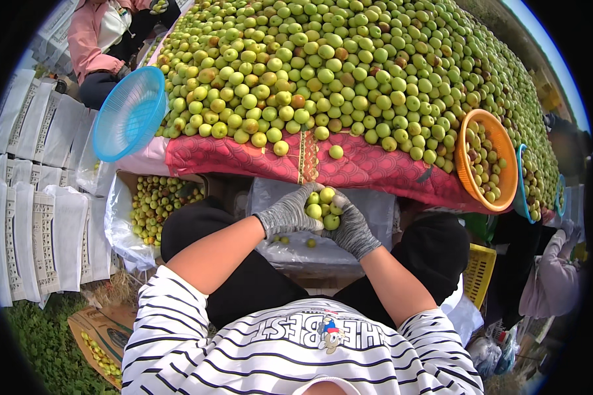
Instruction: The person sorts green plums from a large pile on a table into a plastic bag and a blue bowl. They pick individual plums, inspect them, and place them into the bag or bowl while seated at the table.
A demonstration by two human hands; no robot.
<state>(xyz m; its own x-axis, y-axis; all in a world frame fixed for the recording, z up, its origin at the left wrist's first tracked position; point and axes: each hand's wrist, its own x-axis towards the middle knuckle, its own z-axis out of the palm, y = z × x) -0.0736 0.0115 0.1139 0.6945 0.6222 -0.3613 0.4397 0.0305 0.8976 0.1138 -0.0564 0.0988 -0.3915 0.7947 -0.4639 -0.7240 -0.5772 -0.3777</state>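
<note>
My gloved left hand (290, 210) and gloved right hand (349, 226) meet over a plastic-lined container (270, 253), cupped around several small green fruits (327, 195). A few loose fruits (311, 243) lie on the plastic below them. Just beyond my hands hangs the red patterned cloth (230, 158) at the edge of a large heap of green and reddish fruit (329, 72).
A blue basket (128, 115) sits left, an orange basket (482, 161) with fruit right. Below left is a lined box of fruit (155, 207) beside stacked crates (43, 243). Co-workers (92, 52) (550, 283) sit at both sides; a yellow crate (478, 276) stands right.
</note>
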